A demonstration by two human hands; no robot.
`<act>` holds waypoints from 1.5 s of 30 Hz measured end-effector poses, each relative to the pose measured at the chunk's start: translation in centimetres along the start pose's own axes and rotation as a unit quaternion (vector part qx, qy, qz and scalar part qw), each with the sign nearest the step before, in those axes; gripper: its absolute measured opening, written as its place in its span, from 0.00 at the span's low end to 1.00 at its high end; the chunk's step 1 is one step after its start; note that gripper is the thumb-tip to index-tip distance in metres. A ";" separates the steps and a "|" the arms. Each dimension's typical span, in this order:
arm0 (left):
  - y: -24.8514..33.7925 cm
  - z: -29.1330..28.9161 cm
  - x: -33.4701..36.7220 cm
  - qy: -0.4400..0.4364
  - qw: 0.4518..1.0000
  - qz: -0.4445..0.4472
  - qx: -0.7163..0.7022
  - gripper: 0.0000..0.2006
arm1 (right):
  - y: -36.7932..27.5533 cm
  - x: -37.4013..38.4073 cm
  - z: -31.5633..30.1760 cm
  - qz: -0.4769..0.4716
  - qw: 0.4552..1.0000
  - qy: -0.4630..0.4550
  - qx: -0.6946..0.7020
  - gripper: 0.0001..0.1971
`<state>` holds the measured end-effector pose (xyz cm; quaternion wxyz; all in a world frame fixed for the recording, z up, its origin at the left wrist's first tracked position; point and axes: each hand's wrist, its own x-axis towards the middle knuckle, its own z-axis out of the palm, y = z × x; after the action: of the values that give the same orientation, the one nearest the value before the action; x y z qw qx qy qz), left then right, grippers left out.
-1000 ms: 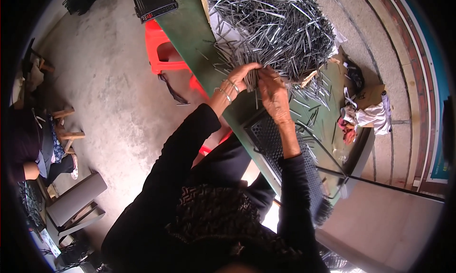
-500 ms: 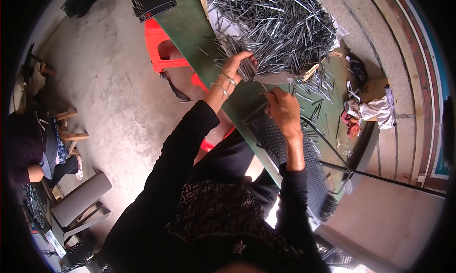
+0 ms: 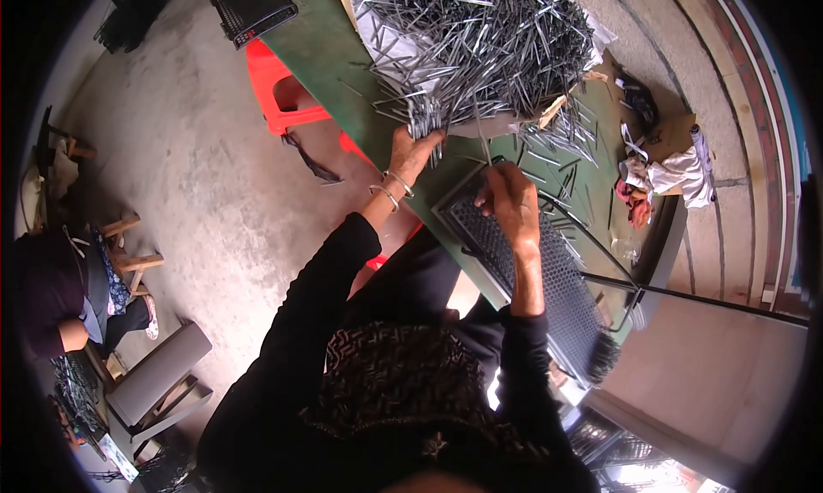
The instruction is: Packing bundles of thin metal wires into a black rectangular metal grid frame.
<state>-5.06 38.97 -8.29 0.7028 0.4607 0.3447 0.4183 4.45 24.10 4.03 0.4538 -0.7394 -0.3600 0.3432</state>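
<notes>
My left hand [image 3: 411,159], with two bangles on the wrist, is closed round a bundle of thin dark grey sticks [image 3: 424,114] at the near edge of a big heap of such sticks [image 3: 480,51]. My right hand [image 3: 513,203] pinches one thin stick [image 3: 483,141] that points up and away from the fingers. Under that hand and forearm lies a long black tray [image 3: 540,279] with rows of small holes. Upright sticks fill the tray's near right end [image 3: 603,362]. My right palm hides part of the tray's far end.
Loose sticks [image 3: 570,154] are scattered on the green table [image 3: 326,77]. A bent black rod [image 3: 583,227] crosses beside the tray. Cloths [image 3: 681,195] lie at the right. Another black tray [image 3: 250,9] sits far left, near a red stool [image 3: 266,86]. A seated person [image 3: 64,304] is at the left.
My left hand has lowered slightly, and the bundle now stands more upright in it. My right hand has drawn apart from the left, with a single stick in its fingers. The view has shifted slightly.
</notes>
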 end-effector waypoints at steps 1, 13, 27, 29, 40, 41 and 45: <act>0.8 0.2 0.2 -0.016 0.994 -0.045 -0.098 0.09 | -0.1 0.3 0.3 -0.003 1.000 0.013 -0.001 0.09; 2.8 1.3 3.5 -0.127 0.906 -0.186 -0.359 0.08 | 1.0 2.1 0.8 -0.165 0.930 0.094 -0.315 0.06; 6.4 1.7 0.6 -0.128 0.976 -0.058 0.167 0.15 | -2.2 4.0 -3.9 -0.247 0.833 -0.011 -0.495 0.04; 4.1 1.6 0.7 -0.070 0.979 -0.080 0.176 0.17 | -2.6 3.2 -4.0 -0.255 0.860 0.047 -0.439 0.04; -2.6 0.7 0.1 -0.036 0.969 0.139 0.200 0.14 | 0.4 -6.0 -4.7 -0.047 0.991 0.089 0.086 0.06; -2.6 0.4 0.4 -0.055 0.981 0.109 0.151 0.11 | 0.5 -7.0 -4.6 -0.035 0.989 0.090 0.115 0.06; 2.9 2.6 -2.1 -0.066 0.983 -0.124 -0.114 0.08 | 0.7 -10.5 -4.8 0.029 0.979 0.108 0.172 0.05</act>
<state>-4.47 36.81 -4.51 0.8185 0.3573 0.3022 0.3332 3.30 13.01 6.99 0.5998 -0.6932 -0.2233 0.3313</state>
